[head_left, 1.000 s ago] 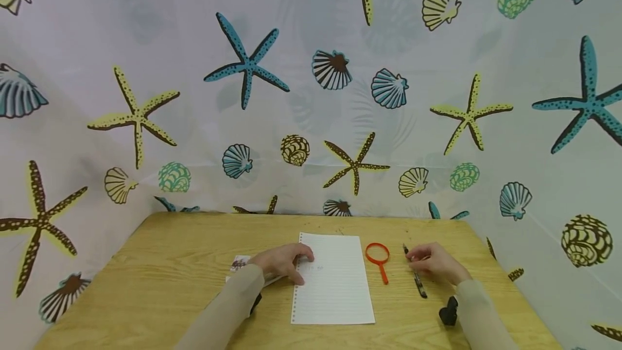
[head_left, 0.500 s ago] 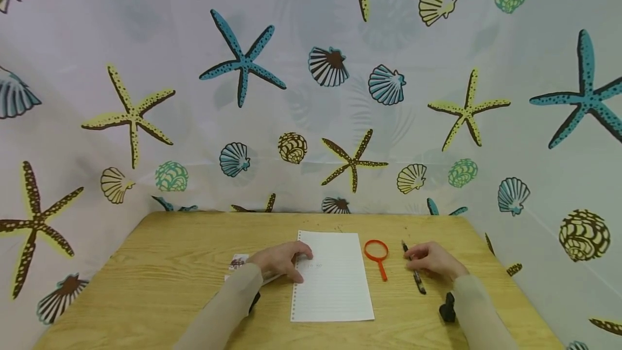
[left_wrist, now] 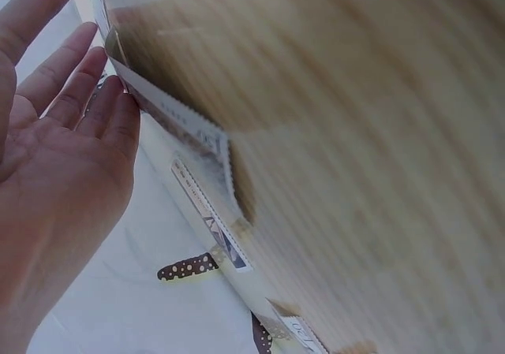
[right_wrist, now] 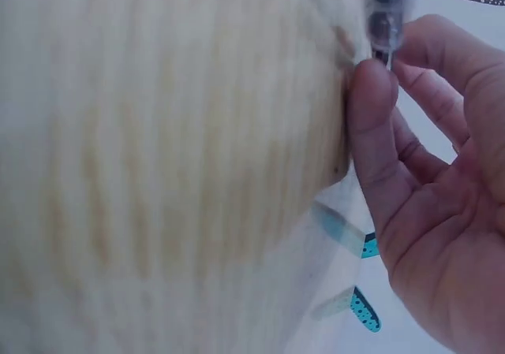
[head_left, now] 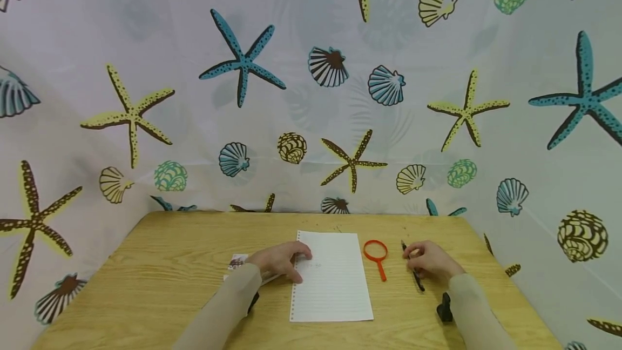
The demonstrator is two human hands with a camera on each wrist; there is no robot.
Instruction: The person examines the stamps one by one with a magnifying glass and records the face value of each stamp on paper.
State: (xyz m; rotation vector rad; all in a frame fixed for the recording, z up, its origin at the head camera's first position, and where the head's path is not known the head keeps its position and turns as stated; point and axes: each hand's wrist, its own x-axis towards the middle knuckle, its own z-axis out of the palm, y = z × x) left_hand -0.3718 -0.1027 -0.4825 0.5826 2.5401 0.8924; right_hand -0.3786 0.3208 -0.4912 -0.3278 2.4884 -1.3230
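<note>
Evidently, the right hand pinches a slim dark pen near the right edge of the wooden table, while the left hand grasps nothing visible, its relaxed fingers lying at the left margin of a ruled loose-leaf sheet that extends toward the table's near edge. As a judgement, the pen, held only by thumb and fingers, could roll toward the right edge should the pinch slacken. The sheet, steadied at most along its punched margin, could pivot under any sideways drag. The red magnifying glass, lying between sheet and pen, could be knocked by a low crossing of the right hand. The nearest perforated stamp, apparently raised from the tabletop, could crease under pressure from the left hand. Hidden or indistinct: a pale strip partly covered by the left hand, which cannot be identified; faint marks on the sheet, illegible; the pen's barrel, cropped in the right wrist view. Which end bears the nib, and whether the pen touches the table, cannot be told.
</note>
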